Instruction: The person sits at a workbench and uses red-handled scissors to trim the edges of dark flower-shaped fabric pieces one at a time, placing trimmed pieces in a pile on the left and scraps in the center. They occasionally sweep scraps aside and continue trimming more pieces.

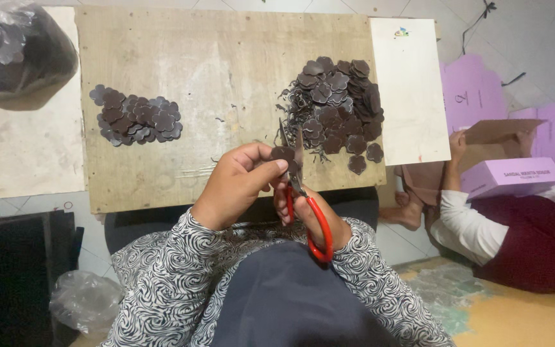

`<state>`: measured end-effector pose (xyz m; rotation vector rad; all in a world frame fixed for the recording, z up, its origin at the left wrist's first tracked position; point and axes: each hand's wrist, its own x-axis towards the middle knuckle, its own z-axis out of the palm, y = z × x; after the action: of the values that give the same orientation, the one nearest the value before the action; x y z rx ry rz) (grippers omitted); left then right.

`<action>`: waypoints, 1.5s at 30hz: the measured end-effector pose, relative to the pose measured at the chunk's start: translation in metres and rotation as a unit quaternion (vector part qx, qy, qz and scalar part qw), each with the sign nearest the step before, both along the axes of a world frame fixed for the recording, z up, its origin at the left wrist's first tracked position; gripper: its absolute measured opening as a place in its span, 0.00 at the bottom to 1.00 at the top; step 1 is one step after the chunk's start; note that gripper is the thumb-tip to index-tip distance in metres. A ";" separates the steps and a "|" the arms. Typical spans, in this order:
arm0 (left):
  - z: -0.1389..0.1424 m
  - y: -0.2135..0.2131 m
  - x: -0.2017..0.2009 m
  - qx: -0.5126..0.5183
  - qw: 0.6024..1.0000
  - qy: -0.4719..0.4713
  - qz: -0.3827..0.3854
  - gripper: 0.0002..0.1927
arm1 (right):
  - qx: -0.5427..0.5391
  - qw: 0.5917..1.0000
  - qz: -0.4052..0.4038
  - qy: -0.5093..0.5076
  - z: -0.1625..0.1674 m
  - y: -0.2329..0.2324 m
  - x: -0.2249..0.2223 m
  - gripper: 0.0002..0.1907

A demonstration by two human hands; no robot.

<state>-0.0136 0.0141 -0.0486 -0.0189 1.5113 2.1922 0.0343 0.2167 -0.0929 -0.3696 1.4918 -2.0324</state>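
Note:
My left hand (239,183) pinches a small dark brown flower-shaped piece (282,154) above the near edge of a plywood board (226,58). My right hand (313,215) grips red-handled scissors (309,218), whose blades point up and meet the piece. On the board's left lies a flat pile of brown flower shapes (137,119). A larger, heaped pile of the same shapes (342,103), with thin offcuts around it, lies on the right.
A white board (409,90) lies right of the plywood. A dark bag in clear plastic (17,51) sits top left. At right another person (502,231) lies on the floor holding brown card (502,132), beside a purple box (512,177) and purple foam sheets (476,90).

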 end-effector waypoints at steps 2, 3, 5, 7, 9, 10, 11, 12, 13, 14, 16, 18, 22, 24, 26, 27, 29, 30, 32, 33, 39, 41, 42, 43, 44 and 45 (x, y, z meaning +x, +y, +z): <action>0.002 0.001 0.000 0.004 1.000 0.007 -0.004 0.05 | -0.015 1.000 0.006 0.004 -0.001 -0.001 0.000 0.32; 0.003 0.002 0.000 0.006 1.000 0.012 -0.005 0.06 | -0.023 1.000 0.010 0.007 -0.001 -0.001 0.000 0.32; 0.005 0.002 0.001 0.021 1.000 -0.019 -0.006 0.06 | -0.012 0.999 0.034 0.018 0.003 0.002 0.000 0.33; 0.007 0.002 0.002 0.037 0.999 -0.036 -0.006 0.06 | -0.005 0.999 0.046 0.023 0.006 0.005 0.001 0.33; 0.008 0.001 0.002 0.053 0.998 -0.037 -0.004 0.06 | -0.003 0.999 0.046 0.026 0.008 0.005 0.000 0.33; 0.009 0.001 0.001 0.046 0.998 -0.032 -0.004 0.06 | 0.000 0.999 0.040 0.023 0.008 0.004 0.000 0.33; 0.009 0.000 0.001 0.039 0.999 -0.028 -0.004 0.06 | 0.003 0.999 0.033 0.021 0.007 0.003 0.000 0.33; 0.008 0.000 0.001 0.032 0.999 -0.023 -0.005 0.07 | 0.005 0.999 0.027 0.018 0.006 0.002 0.000 0.33; 0.008 0.000 0.001 0.030 0.999 -0.024 -0.005 0.07 | 0.010 1.000 0.021 0.017 0.005 0.001 -0.001 0.33; 0.007 -0.001 0.002 0.028 0.999 -0.025 -0.005 0.07 | 0.015 1.000 0.015 0.017 0.004 0.001 -0.001 0.33; 0.004 -0.001 0.002 0.010 1.000 -0.015 0.000 0.06 | 0.022 0.999 0.007 0.022 0.002 0.000 -0.002 0.32; 0.000 0.000 0.000 -0.022 1.000 0.008 0.010 0.05 | 0.026 0.999 0.002 0.034 0.000 -0.002 -0.002 0.31; -0.007 0.003 0.001 -0.019 0.999 0.020 0.024 0.06 | 0.014 0.999 -0.031 0.030 0.002 -0.006 0.002 0.29; -0.009 0.004 0.002 0.020 0.999 0.025 0.022 0.06 | 0.020 0.998 -0.051 0.035 0.002 -0.008 0.002 0.28; -0.011 0.005 0.002 0.026 0.999 0.033 0.025 0.06 | 0.024 0.997 -0.070 0.036 0.000 -0.010 0.003 0.27; -0.011 0.006 0.002 0.029 0.999 0.036 0.028 0.06 | 0.026 0.996 -0.078 0.037 -0.001 -0.010 0.004 0.26; -0.011 0.008 0.003 0.024 0.999 0.031 0.035 0.06 | 0.016 0.995 -0.092 0.036 -0.006 -0.014 0.003 0.25; -0.012 0.008 0.003 0.022 0.999 0.028 0.038 0.06 | 0.011 0.994 -0.099 0.035 -0.008 -0.014 0.003 0.24; -0.012 0.009 0.002 0.025 0.999 0.027 0.039 0.06 | 0.010 0.994 -0.102 0.029 -0.011 -0.014 0.004 0.24; -0.013 0.009 0.002 0.026 0.999 0.026 0.039 0.06 | 0.009 0.994 -0.104 0.026 -0.012 -0.014 0.005 0.24; -0.018 0.010 0.001 0.009 0.998 0.029 0.051 0.06 | 0.023 0.995 -0.096 -0.005 -0.010 -0.011 0.005 0.24; -0.020 0.008 0.000 -0.005 0.998 0.028 0.057 0.06 | 0.015 0.996 -0.087 -0.025 -0.008 -0.010 0.005 0.24; -0.020 0.008 0.000 -0.012 0.998 0.027 0.060 0.06 | 0.012 0.996 -0.083 -0.035 -0.007 -0.010 0.005 0.24; -0.020 0.007 0.000 -0.018 0.998 0.028 0.060 0.06 | 0.008 0.996 -0.082 -0.037 -0.006 -0.010 0.005 0.24; -0.020 0.007 0.000 -0.024 0.997 0.029 0.060 0.06 | 0.004 0.996 -0.081 -0.038 -0.006 -0.010 0.004 0.24; -0.019 0.007 0.000 -0.031 0.997 0.031 0.061 0.07 | 0.000 0.996 -0.080 -0.040 -0.006 -0.011 0.004 0.25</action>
<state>-0.0139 0.0208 -0.0677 -0.0662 1.6514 2.2580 0.0384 0.2059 -0.0985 -0.1713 1.5156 -2.1440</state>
